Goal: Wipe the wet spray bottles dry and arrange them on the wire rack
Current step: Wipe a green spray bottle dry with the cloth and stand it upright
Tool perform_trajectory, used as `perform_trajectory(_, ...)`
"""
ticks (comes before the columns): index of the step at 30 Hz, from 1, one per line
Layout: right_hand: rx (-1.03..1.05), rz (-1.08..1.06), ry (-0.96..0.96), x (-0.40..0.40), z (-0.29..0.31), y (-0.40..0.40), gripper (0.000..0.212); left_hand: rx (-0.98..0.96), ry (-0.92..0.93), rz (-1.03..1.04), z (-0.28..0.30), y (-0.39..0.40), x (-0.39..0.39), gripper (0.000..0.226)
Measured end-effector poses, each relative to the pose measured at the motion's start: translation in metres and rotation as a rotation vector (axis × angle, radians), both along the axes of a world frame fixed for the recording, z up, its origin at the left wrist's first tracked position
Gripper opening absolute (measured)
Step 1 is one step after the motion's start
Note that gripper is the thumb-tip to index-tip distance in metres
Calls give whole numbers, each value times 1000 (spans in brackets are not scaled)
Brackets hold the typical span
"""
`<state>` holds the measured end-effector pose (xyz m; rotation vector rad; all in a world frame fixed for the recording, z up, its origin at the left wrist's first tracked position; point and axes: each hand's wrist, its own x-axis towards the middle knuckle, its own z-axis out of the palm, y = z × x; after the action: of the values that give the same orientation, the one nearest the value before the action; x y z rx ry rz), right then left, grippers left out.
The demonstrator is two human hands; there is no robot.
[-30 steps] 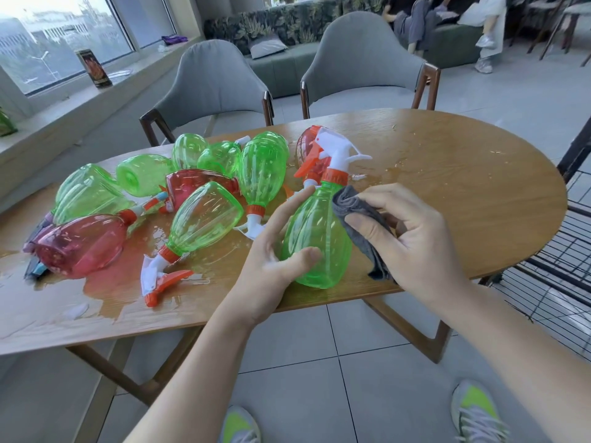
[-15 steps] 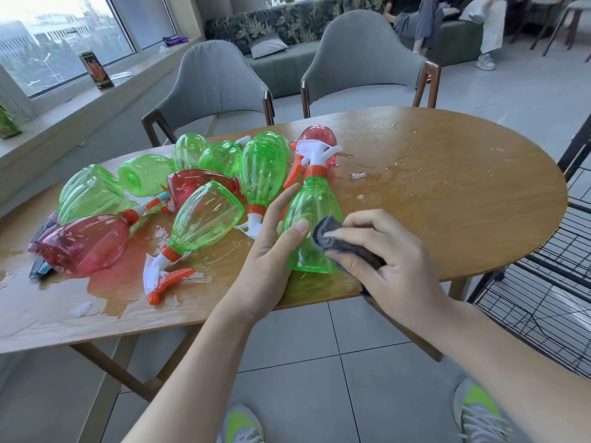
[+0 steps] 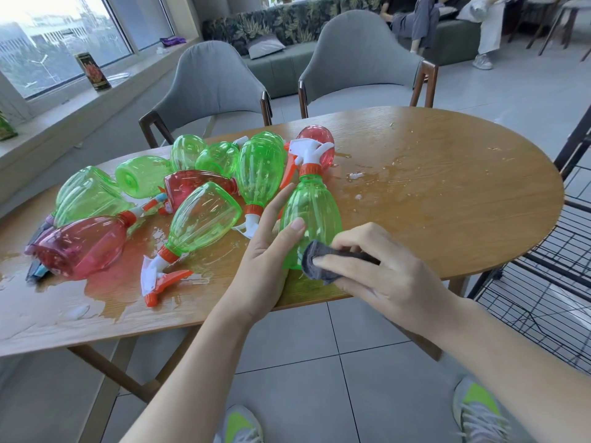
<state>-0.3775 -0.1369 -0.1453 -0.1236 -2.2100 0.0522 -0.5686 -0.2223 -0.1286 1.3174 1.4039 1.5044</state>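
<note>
I hold the green spray bottle [image 3: 315, 215] upright near the front edge of the desk [image 3: 447, 199], its white and orange trigger head pointing away from me. My left hand [image 3: 265, 251] cradles its left side: the fingers [image 3: 278, 199] lie fairly straight up along the bottle wall and the thumb presses on its front. My right hand [image 3: 380, 276] pinches a folded grey cloth [image 3: 319, 263] between thumb and curled fingers and presses it against the lower front of the bottle, close to its base.

To the left, the other bottles lie on their sides in a loose heap: several green ones, one [image 3: 204, 222] with its orange trigger pointing toward me, and a red one [image 3: 80, 251] at the far left. Another red bottle [image 3: 316, 145] shows behind the one I hold. Water pools on the desk under and around the heap. The black wire rack [image 3: 543, 282] stands on the floor just beside the desk's right end. Two grey chairs [image 3: 361, 59] sit at the far side.
</note>
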Motion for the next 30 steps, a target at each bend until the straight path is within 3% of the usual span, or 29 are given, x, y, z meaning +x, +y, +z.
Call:
perform_trajectory(6, -184, -88, 222, -8, 23, 16, 22, 15, 0, -63, -2, -2, -3, 62)
perform_trajectory(15, -529, -75, 301, -9, 17, 15, 23, 81, 112, -7, -2, -1, -2, 60)
perform_trajectory(21, -520, -43, 278, -6, 21, 17, 19, 148, 236, 33, 1, -4, 5, 50)
perform_trajectory(25, -584, -7, 295, -7, 26, 20, 17, 148, 234, 33, 2, -4, 8, 53)
perform_trajectory(30, -477, -10, 230, -3, 10, 11, 22, 113, 173, 41, 4, -4, 9, 51)
